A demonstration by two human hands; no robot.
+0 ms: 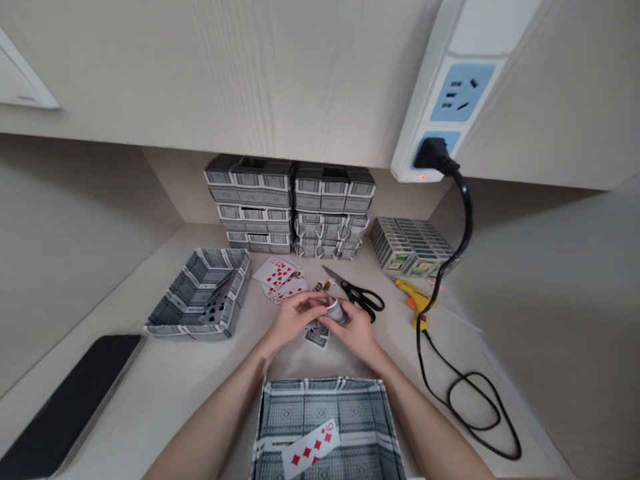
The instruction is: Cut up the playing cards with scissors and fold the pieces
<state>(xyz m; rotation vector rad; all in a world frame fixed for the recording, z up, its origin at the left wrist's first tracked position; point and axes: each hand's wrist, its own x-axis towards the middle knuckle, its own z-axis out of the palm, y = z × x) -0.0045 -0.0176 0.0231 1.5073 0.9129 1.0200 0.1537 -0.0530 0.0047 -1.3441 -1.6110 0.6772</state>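
Note:
Between my two hands is a playing card [335,311] bent into a curve, its grey patterned back facing outward. My left hand [299,313] pinches it at the left edge with thumb and fingers. Gripping the other side is my right hand [356,328]. Under the hands lie a few loose cards [317,336], partly covered by my fingers. Black-handled scissors [361,293] rest just beyond my right hand. Fanned face-up cards [280,276] lie past my left hand. Nearest my body stands an open box made of cards [350,407], with a nine of diamonds [311,449] inside.
A card-built tray [235,313] holding cards stands left, near a dark flat device [75,400]. Stacked card boxes [257,193] line the back beside card packs [407,247]. A yellow glue gun [414,299] lies right; a black cord [467,220] hangs from the power strip [425,127].

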